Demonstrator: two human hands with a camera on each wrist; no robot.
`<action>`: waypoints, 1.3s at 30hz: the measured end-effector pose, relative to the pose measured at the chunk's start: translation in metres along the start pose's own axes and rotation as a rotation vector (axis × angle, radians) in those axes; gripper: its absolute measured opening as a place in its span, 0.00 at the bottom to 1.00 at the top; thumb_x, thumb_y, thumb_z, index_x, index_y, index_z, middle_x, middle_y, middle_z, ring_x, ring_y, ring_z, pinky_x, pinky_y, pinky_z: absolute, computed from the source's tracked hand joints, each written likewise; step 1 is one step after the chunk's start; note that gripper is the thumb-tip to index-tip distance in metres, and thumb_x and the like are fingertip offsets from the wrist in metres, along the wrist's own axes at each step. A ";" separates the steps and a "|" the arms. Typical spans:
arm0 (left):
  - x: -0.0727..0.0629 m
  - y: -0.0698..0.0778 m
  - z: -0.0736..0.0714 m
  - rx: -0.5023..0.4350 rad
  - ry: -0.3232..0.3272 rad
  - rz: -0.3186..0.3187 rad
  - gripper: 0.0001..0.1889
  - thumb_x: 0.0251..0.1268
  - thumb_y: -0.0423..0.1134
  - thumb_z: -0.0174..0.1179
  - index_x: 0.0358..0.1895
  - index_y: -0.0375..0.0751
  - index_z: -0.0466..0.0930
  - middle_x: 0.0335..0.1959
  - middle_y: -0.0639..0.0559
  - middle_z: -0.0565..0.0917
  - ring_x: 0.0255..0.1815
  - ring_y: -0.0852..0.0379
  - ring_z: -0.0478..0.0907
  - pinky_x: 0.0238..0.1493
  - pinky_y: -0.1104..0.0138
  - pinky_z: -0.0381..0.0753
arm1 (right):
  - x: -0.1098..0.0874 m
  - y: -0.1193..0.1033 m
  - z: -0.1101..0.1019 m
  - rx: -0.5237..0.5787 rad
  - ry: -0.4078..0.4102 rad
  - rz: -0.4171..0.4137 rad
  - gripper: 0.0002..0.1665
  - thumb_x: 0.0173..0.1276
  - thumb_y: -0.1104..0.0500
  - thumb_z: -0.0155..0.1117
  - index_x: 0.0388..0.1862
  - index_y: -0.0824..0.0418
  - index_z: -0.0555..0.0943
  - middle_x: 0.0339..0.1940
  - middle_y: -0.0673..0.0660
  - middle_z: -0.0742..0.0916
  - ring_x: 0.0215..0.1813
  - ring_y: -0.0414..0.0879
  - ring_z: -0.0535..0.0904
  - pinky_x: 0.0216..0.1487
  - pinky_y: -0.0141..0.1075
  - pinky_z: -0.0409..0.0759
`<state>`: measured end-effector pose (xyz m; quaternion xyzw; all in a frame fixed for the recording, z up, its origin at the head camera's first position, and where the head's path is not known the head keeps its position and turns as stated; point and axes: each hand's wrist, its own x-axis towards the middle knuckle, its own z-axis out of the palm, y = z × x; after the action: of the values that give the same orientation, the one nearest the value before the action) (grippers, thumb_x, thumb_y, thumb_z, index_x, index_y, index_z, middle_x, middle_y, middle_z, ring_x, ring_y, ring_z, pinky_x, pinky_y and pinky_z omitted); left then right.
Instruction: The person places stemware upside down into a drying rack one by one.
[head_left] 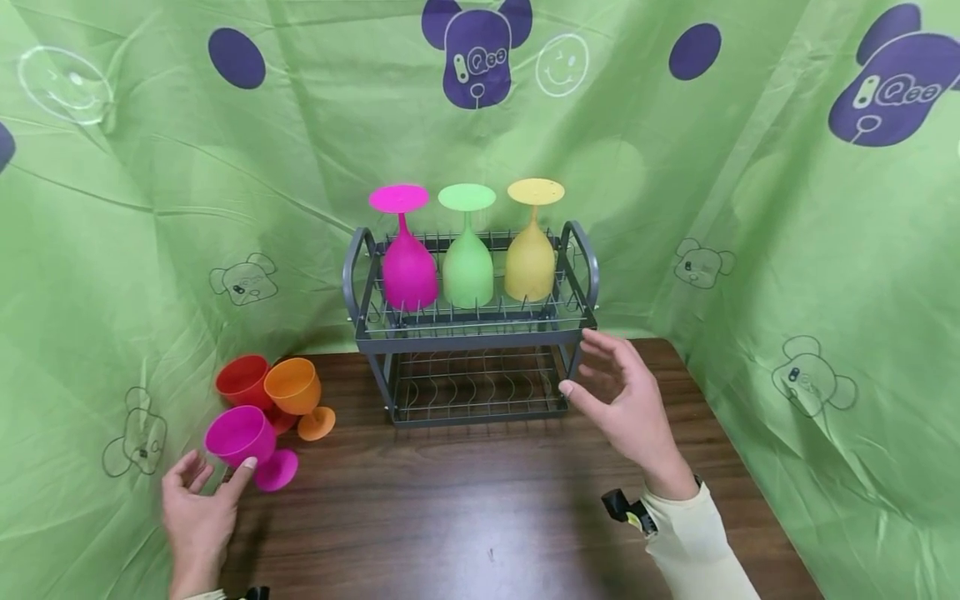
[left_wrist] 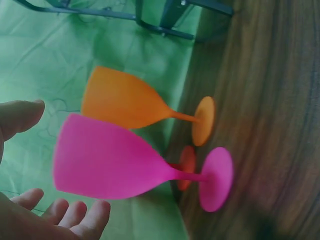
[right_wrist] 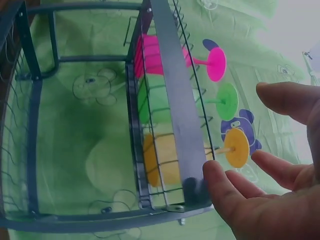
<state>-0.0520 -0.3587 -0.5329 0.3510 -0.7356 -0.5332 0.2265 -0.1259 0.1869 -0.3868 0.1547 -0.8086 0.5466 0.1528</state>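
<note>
On the table at the left stands an upright magenta wine goblet (head_left: 242,437). My left hand (head_left: 198,512) is beside its bowl, thumb and fingers spread to either side; in the left wrist view the fingers look apart from the goblet. Just behind it are an orange goblet (head_left: 294,387) and a red goblet (head_left: 243,381), the red one partly hidden. My right hand (head_left: 630,404) is held with parted fingers near the right front corner of a dark two-tier dish rack (head_left: 472,340), holding nothing. I cannot tell whether its fingertips touch the rack.
Upside down on the rack's top tier stand a magenta goblet (head_left: 409,271), a green goblet (head_left: 468,271) and a yellow goblet (head_left: 530,267). The lower wire tier (head_left: 480,387) sits just above the wooden table (head_left: 465,500). Green printed cloth (head_left: 300,167) surrounds the table at back and sides.
</note>
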 end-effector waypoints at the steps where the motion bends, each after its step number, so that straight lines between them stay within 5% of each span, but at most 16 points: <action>1: 0.001 -0.003 0.002 -0.006 0.000 -0.005 0.48 0.57 0.45 0.81 0.79 0.48 0.63 0.58 0.68 0.71 0.61 0.65 0.72 0.45 0.91 0.73 | -0.004 0.001 0.001 0.012 -0.005 0.004 0.42 0.63 0.64 0.80 0.76 0.58 0.73 0.70 0.59 0.81 0.60 0.48 0.85 0.64 0.30 0.84; 10: 0.007 -0.023 0.018 -0.139 0.012 -0.023 0.52 0.55 0.40 0.82 0.81 0.50 0.59 0.62 0.66 0.68 0.75 0.50 0.67 0.59 0.86 0.73 | -0.040 0.016 0.026 0.098 -0.085 0.011 0.41 0.62 0.65 0.81 0.73 0.53 0.76 0.67 0.56 0.83 0.57 0.46 0.86 0.62 0.36 0.87; 17: 0.017 -0.034 0.030 -0.181 0.024 -0.008 0.52 0.54 0.40 0.83 0.80 0.54 0.59 0.61 0.68 0.69 0.75 0.51 0.68 0.81 0.61 0.66 | -0.056 0.028 0.054 0.207 -0.132 0.006 0.38 0.63 0.66 0.80 0.71 0.54 0.78 0.66 0.56 0.83 0.64 0.41 0.83 0.63 0.39 0.87; 24: 0.019 -0.047 0.041 -0.154 0.069 0.006 0.52 0.52 0.42 0.84 0.79 0.54 0.61 0.59 0.68 0.70 0.66 0.58 0.71 0.79 0.58 0.69 | -0.071 0.033 0.071 0.267 -0.172 0.004 0.35 0.65 0.67 0.78 0.70 0.57 0.77 0.67 0.60 0.82 0.66 0.40 0.81 0.60 0.42 0.88; 33: 0.027 -0.050 0.050 -0.228 0.084 0.030 0.51 0.52 0.41 0.84 0.78 0.55 0.61 0.59 0.67 0.70 0.60 0.66 0.71 0.74 0.64 0.69 | -0.078 0.037 0.083 0.318 -0.180 0.054 0.33 0.67 0.67 0.76 0.69 0.57 0.77 0.68 0.60 0.82 0.67 0.48 0.81 0.61 0.44 0.88; 39: 0.030 -0.054 0.051 -0.301 0.088 0.044 0.50 0.52 0.35 0.83 0.77 0.54 0.62 0.59 0.66 0.71 0.59 0.67 0.73 0.67 0.70 0.72 | -0.082 0.036 0.089 0.350 -0.192 0.079 0.32 0.68 0.66 0.75 0.69 0.58 0.77 0.69 0.61 0.81 0.67 0.43 0.81 0.62 0.45 0.88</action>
<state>-0.0929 -0.3598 -0.6019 0.3197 -0.6445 -0.6164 0.3202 -0.0741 0.1235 -0.4831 0.1984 -0.7175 0.6673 0.0241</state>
